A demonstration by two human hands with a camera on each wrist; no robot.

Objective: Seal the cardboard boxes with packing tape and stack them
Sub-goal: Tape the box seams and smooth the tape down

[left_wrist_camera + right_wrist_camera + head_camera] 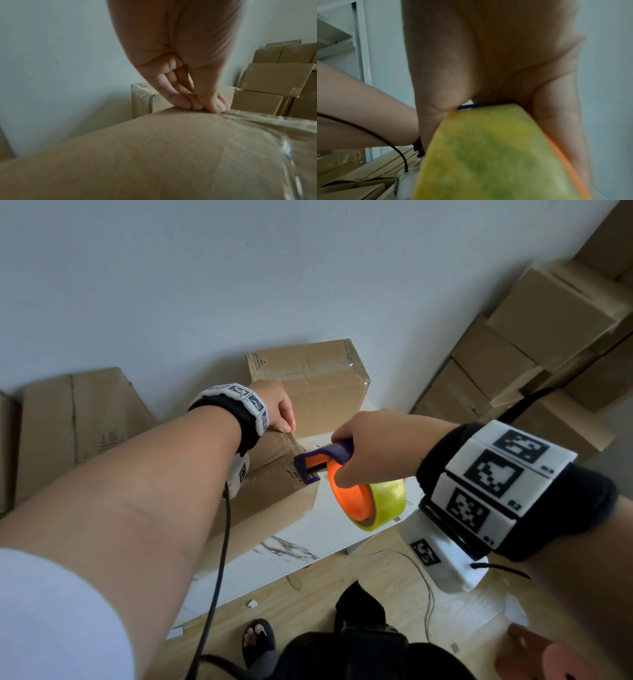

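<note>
- Sealing is the step in hand, as I judge it: a strip of clear packing tape (pixel 267 135) lies along the top of the cardboard box (pixel 274 505) on the white table (pixel 318 539), and the tape dispenser (pixel 346 474) sits at the box's near end.
- Pressing on the far top edge of the box, the left hand (pixel 277 409) has its fingertips (pixel 185 104) held together and bent down onto the cardboard; the thumb (pixel 217 104) pins the tape's end just beside them. It grips nothing; it only bears down.
- Wrapped round the purple handle, the right hand (pixel 373 446) clasps the dispenser firmly, with the thumb laid against the orange hub. The yellow-green tape roll (pixel 488 155) hangs directly below this hand, off the box's corner.
- The dispenser's purple mouth lies between the two hands, touching or very nearly touching the box's corner; I cannot tell which.
- Next, I judge, the strip needs carrying down over the box's end and tearing off at the blade while the left hand holds the far end flat.
- Beyond the left hand stands another taped box (pixel 308 378) by the wall, and beyond the right hand are stacked boxes (pixel 534 344), where this one would likely go.
</note>
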